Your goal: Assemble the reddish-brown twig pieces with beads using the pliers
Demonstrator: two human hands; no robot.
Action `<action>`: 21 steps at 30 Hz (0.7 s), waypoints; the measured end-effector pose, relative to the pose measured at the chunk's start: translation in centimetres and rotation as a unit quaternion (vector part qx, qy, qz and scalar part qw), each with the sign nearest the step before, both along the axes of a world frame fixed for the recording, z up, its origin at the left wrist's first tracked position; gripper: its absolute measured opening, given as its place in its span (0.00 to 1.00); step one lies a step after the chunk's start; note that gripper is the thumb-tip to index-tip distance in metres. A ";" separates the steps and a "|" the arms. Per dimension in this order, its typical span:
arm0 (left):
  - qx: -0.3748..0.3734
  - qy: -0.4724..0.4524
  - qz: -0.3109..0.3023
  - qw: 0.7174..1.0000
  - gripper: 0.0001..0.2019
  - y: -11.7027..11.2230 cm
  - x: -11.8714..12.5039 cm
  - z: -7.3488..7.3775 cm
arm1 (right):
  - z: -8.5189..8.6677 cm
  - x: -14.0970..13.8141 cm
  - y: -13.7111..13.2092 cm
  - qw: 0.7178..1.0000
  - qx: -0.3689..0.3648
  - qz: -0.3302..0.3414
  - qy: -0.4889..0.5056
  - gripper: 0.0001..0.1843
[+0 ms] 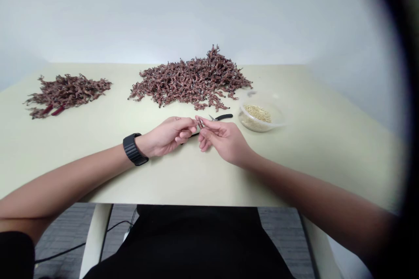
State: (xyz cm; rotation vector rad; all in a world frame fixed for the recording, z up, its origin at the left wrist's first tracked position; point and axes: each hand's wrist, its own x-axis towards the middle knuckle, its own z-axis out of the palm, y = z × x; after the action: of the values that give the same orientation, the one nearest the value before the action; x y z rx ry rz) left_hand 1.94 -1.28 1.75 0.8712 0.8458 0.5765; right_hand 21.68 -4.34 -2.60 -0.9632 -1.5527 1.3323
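My left hand (166, 135), with a black watch band on the wrist, pinches one end of a small brown, figure-like piece (200, 124). Fingertips of my right hand (231, 141) close on the same piece from the other side, so the hands nearly meet above the table. Most of the piece is hidden by fingers. Just behind and partly beneath the hands lies a small pair of cutting pliers (224, 117) with black handles, its jaws pointing left.
A large heap of similar brown pieces (190, 78) stands at the table's back middle. A smaller heap (72, 89) lies at left, with dark red sticks (58, 110) at its front. Right of the pliers is a clear plastic bowl (252, 125) holding yellowish bits (258, 113).
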 end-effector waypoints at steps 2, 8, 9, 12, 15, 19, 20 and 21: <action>0.023 0.010 0.003 1.000 0.12 -0.1 0.1 0.0 | 0.1 0.0 0.0 1.000 -0.005 0.003 0.004 0.29; 0.118 0.024 0.017 0.993 0.11 -0.5 0.3 -0.3 | 0.3 -0.4 -0.1 0.999 -0.032 0.010 0.017 0.26; 0.130 0.025 0.019 0.991 0.12 -0.5 0.3 -0.3 | 0.3 -0.5 -0.1 0.999 -0.036 0.010 0.019 0.26; 0.156 0.033 0.023 0.987 0.10 -0.7 0.4 -0.4 | 0.2 -0.5 -0.1 0.999 -0.048 0.008 0.025 0.25; 0.191 0.043 0.042 0.980 0.07 -0.8 0.6 -0.5 | 0.2 -0.5 -0.1 0.998 -0.053 0.010 0.031 0.23; 0.258 0.081 0.056 0.961 0.04 -1.0 0.6 -0.7 | 0.3 -0.5 -0.2 0.997 -0.060 0.016 0.039 0.21; 0.274 0.093 0.056 0.955 0.04 -1.0 0.6 -0.7 | 0.3 -0.5 -0.2 0.997 -0.061 0.018 0.041 0.20; 0.289 0.104 0.056 0.950 0.04 -1.0 0.5 -0.8 | 0.4 -0.5 -0.2 0.997 -0.062 0.021 0.044 0.20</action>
State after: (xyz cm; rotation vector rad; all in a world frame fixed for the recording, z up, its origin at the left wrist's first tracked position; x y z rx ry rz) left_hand 2.49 -2.30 0.99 1.4443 0.9360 0.8657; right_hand 21.22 -4.58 -2.23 -0.9389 -1.4441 1.4948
